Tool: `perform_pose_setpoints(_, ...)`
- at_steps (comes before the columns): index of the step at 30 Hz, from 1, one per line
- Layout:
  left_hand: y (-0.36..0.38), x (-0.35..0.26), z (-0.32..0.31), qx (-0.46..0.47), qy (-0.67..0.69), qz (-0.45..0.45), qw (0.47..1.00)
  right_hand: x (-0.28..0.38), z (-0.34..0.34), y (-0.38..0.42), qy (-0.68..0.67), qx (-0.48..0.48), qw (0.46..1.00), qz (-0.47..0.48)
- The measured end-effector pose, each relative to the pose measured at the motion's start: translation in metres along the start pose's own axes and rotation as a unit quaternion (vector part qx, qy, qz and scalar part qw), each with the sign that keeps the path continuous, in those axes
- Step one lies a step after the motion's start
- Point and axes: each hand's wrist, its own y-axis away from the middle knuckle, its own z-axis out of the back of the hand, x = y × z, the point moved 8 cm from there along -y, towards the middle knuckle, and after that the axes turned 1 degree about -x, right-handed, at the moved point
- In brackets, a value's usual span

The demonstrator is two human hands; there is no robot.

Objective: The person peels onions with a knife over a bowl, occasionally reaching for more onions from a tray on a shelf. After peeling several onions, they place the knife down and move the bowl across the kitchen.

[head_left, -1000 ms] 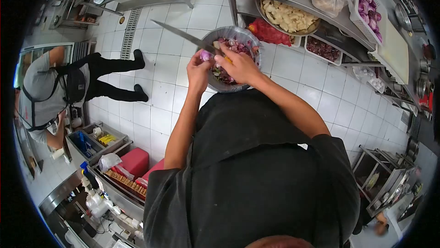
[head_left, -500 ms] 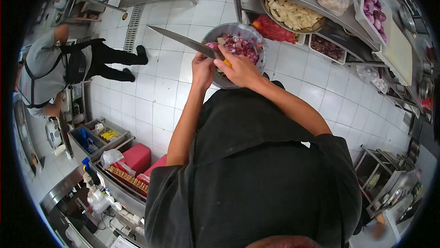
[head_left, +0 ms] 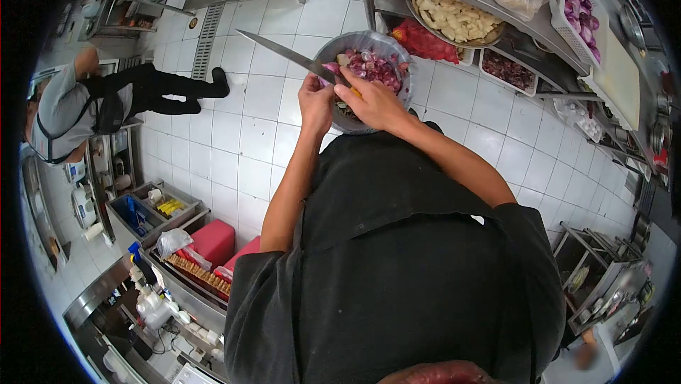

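Observation:
My right hand (head_left: 372, 103) is closed on the yellow handle of a large kitchen knife (head_left: 280, 50), its blade pointing to the upper left. Fingers curled, my left hand (head_left: 316, 105) grips a purple onion (head_left: 327, 77) against the near side of the blade; the fingers partly hide it. Below both hands stands a round bin (head_left: 408, 93) with a greyish liner. Purple onion skins and scraps (head_left: 374, 68) fill much of it.
A basin of pale peeled pieces (head_left: 454, 18) and a tub of dark red pieces (head_left: 507, 72) sit right of the bin. Above them, a white basket (head_left: 567, 25) holds purple onions. At left, another person (head_left: 67, 107) stands by shelving. Red containers (head_left: 213, 242) are lower left.
The knife has shifted slightly to the right and its tip has dropped a little. Both hands keep their hold. The other person at left has bent and turned somewhat.

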Motion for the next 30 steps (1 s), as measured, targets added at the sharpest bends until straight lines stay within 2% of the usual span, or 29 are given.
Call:
perform_pose_setpoints(1, -0.007, 0.005, 0.006, -0.004, -0.033, -0.013, 0.999, 0.000, 0.002, -0.001, 0.007, 0.002, 1.000, -0.012)
perform_pose_setpoints(3, -0.006, 0.008, 0.013, 0.006, -0.103, -0.002, 0.995, 0.001, -0.004, -0.004, 0.016, -0.044, 0.998, 0.031)
perform_pose_setpoints(4, 0.001, 0.001, 0.002, 0.002, -0.072, 0.020, 0.997, -0.002, -0.006, -0.006, 0.003, -0.073, 0.995, 0.067)
perform_pose_setpoints(5, -0.002, 0.005, 0.002, 0.024, -0.050, 0.013, 0.998, -0.006, -0.010, -0.006, 0.006, 0.002, 1.000, -0.018)
perform_pose_setpoints(6, 0.003, -0.003, -0.009, 0.043, -0.054, 0.015, 0.997, -0.001, -0.002, -0.004, -0.003, -0.022, 1.000, 0.020)
perform_pose_setpoints(7, 0.003, -0.002, -0.014, 0.052, -0.044, 0.017, 0.997, 0.004, 0.009, 0.003, 0.012, -0.011, 1.000, -0.007)
perform_pose_setpoints(9, -0.009, 0.021, 0.006, 0.033, -0.017, 0.016, 0.999, -0.005, 0.010, 0.004, -0.003, -0.030, 1.000, -0.001)
perform_pose_setpoints(11, -0.007, 0.022, 0.008, 0.036, -0.018, 0.020, 0.999, 0.004, 0.018, 0.012, -0.001, 0.013, 0.999, -0.029)
perform_pose_setpoints(17, 0.004, 0.017, 0.005, 0.013, 0.006, 0.035, 0.999, -0.016, 0.004, 0.001, -0.014, -0.009, 1.000, -0.012)
perform_pose_setpoints(19, -0.005, 0.029, 0.022, 0.019, -0.025, 0.032, 0.999, -0.018, -0.007, -0.004, -0.036, -0.020, 0.999, 0.010)
perform_pose_setpoints(20, -0.002, 0.022, 0.018, 0.004, -0.050, 0.032, 0.998, -0.002, 0.004, 0.001, -0.034, 0.019, 0.999, 0.006)
perform_pose_setpoints(22, 0.000, 0.020, 0.015, 0.003, -0.065, 0.034, 0.997, -0.013, -0.008, -0.016, -0.025, -0.038, 0.994, 0.099)
perform_pose_setpoints(23, 0.001, 0.024, 0.017, 0.016, -0.046, 0.033, 0.998, -0.029, -0.020, -0.023, -0.029, 0.005, 0.999, 0.037)
perform_pose_setpoints(24, 0.006, 0.020, 0.015, -0.015, -0.005, 0.035, 0.999, -0.023, -0.013, -0.019, -0.020, 0.014, 1.000, 0.008)
perform_pose_setpoints(25, 0.004, 0.025, 0.023, -0.028, -0.009, 0.035, 0.999, -0.028, -0.015, -0.022, -0.022, 0.017, 1.000, -0.003)
perform_pose_setpoints(26, 0.003, 0.026, 0.025, -0.026, 0.005, 0.032, 0.999, -0.028, -0.015, -0.023, -0.020, -0.029, 0.999, 0.030)
perform_pose_setpoints(30, 0.006, 0.021, 0.025, -0.010, 0.061, 0.039, 0.997, -0.032, -0.020, -0.027, -0.045, -0.003, 0.999, -0.022)
